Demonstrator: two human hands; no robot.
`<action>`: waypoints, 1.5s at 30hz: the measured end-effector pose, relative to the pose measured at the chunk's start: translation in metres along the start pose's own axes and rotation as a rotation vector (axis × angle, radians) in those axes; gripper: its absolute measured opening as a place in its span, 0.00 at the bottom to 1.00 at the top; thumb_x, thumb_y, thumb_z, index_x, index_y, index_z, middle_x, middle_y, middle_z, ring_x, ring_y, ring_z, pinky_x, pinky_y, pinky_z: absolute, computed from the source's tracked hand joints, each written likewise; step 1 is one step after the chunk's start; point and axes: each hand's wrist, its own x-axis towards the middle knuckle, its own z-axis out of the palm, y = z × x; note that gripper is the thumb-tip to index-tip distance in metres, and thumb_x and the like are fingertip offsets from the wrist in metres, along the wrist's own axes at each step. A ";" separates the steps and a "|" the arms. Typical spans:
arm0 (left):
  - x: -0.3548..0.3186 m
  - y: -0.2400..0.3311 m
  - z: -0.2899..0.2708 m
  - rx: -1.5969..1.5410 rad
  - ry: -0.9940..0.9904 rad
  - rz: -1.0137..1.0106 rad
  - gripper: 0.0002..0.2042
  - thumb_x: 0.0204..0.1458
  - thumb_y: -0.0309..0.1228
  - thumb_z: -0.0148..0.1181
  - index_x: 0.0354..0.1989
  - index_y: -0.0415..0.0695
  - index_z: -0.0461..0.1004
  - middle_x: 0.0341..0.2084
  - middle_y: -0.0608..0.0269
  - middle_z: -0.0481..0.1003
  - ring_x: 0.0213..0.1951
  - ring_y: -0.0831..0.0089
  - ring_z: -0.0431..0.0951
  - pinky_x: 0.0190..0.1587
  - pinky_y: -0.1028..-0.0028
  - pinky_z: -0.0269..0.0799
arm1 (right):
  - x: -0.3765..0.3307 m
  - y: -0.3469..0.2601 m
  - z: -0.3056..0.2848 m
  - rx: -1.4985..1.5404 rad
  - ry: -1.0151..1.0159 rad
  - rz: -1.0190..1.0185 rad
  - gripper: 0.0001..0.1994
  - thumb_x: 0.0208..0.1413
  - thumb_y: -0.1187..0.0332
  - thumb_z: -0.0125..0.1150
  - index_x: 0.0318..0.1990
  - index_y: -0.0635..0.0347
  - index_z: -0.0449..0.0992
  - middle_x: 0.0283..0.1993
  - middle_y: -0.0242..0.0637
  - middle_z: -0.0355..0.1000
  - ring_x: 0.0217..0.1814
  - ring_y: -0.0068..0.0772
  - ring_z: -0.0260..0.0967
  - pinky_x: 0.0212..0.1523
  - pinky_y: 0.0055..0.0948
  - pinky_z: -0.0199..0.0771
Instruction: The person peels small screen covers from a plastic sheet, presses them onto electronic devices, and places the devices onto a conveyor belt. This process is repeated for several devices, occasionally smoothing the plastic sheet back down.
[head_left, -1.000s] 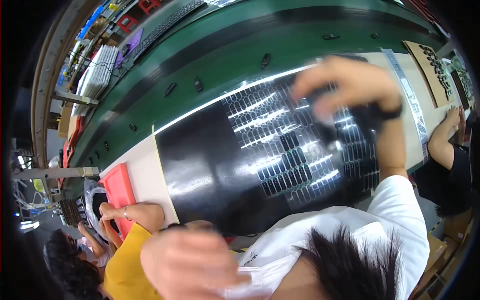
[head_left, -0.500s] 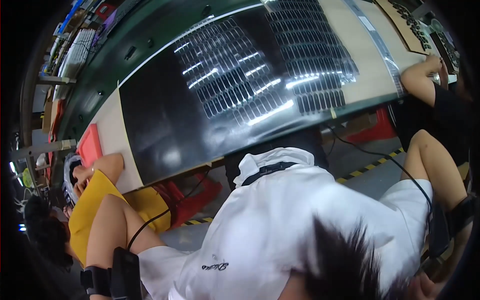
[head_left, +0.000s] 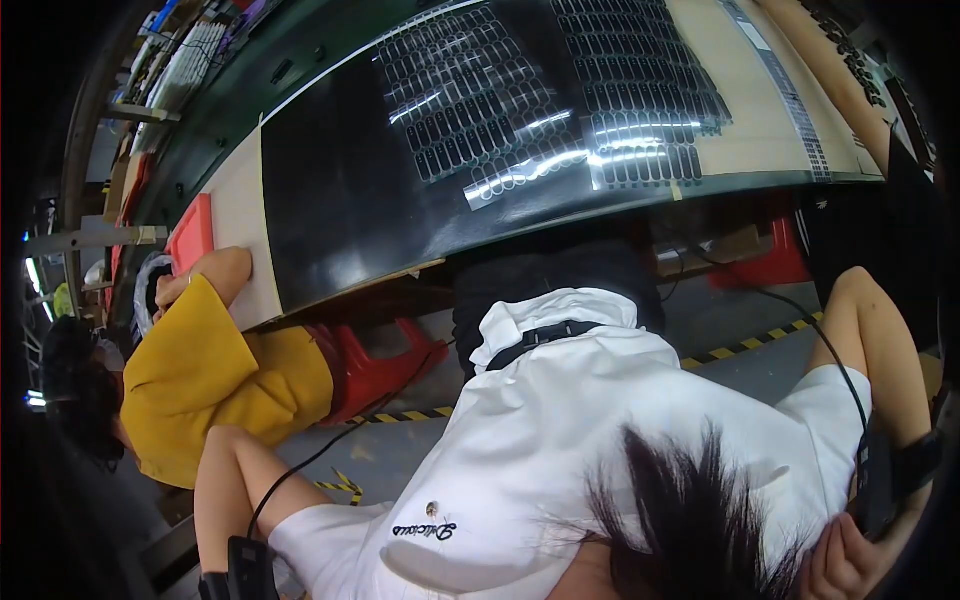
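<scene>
Both my arms are bent, elbows out, with the forearms drawn back toward the lower corners. My right hand [head_left: 845, 565] shows partly at the lower right, its fingers curled close together beside my hair [head_left: 690, 510]. Whatever those fingers hold, if anything, is hidden. A black strapped device [head_left: 250, 568] with a cable sits on my left forearm; my left hand is outside the picture. Neither visible arm touches the table. Ahead, clear sheets with rows of dark oblong pieces [head_left: 460, 110] lie on a black mat [head_left: 340, 210], and a second such group [head_left: 640, 90] lies to its right.
A co-worker in a yellow shirt [head_left: 190, 380] bends at the left by a red tray [head_left: 192, 235]. Another person's arm [head_left: 835, 75] reaches along the table's right end. Red stools [head_left: 385, 365] stand below the table; striped tape [head_left: 750, 343] marks the floor.
The view has shifted a little. My right hand shows more of its fingers at the lower right, and my left forearm sits lower. The right-hand co-worker's arm now stretches farther along the table.
</scene>
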 end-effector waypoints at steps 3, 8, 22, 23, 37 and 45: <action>-0.003 -0.008 0.004 0.226 0.200 -0.126 0.11 0.46 0.31 0.39 0.20 0.41 0.67 0.20 0.62 0.72 0.23 0.74 0.73 0.25 0.79 0.64 | -0.001 0.000 -0.002 0.008 0.027 -0.037 0.08 0.37 0.73 0.46 0.21 0.69 0.71 0.20 0.39 0.68 0.24 0.31 0.67 0.26 0.24 0.70; -0.019 -0.025 -0.001 0.227 0.312 -0.373 0.09 0.46 0.31 0.42 0.22 0.40 0.68 0.20 0.62 0.72 0.23 0.76 0.72 0.26 0.80 0.64 | -0.011 0.012 -0.004 0.012 0.046 -0.111 0.08 0.39 0.74 0.46 0.22 0.70 0.71 0.20 0.40 0.68 0.23 0.31 0.68 0.25 0.23 0.71; -0.123 -0.216 0.032 -0.534 1.574 -0.887 0.07 0.46 0.30 0.50 0.26 0.38 0.72 0.20 0.64 0.71 0.25 0.81 0.70 0.27 0.82 0.64 | -0.177 0.222 -0.067 1.010 0.537 0.136 0.10 0.51 0.67 0.47 0.39 0.56 0.70 0.34 0.36 0.69 0.33 0.26 0.68 0.38 0.20 0.69; -0.129 -0.259 0.044 -0.499 1.530 -1.124 0.07 0.46 0.30 0.51 0.26 0.38 0.72 0.20 0.65 0.71 0.25 0.81 0.70 0.27 0.82 0.64 | -0.193 0.254 -0.062 1.047 0.777 0.287 0.09 0.50 0.66 0.48 0.36 0.56 0.72 0.31 0.36 0.69 0.31 0.25 0.68 0.37 0.20 0.69; -0.147 -0.452 0.141 0.188 0.718 -1.280 0.07 0.35 0.22 0.56 0.26 0.37 0.70 0.23 0.54 0.71 0.26 0.57 0.71 0.29 0.70 0.67 | -0.235 0.457 0.038 -0.382 0.099 1.706 0.18 0.30 0.61 0.65 0.29 0.56 0.66 0.32 0.39 0.65 0.35 0.41 0.65 0.33 0.34 0.65; -0.117 -0.424 0.085 -0.034 0.785 -1.278 0.06 0.31 0.18 0.57 0.20 0.36 0.69 0.19 0.57 0.70 0.21 0.66 0.72 0.26 0.75 0.67 | -0.225 0.454 0.030 -0.317 0.072 1.705 0.18 0.31 0.62 0.65 0.30 0.56 0.66 0.32 0.38 0.64 0.35 0.40 0.65 0.33 0.32 0.65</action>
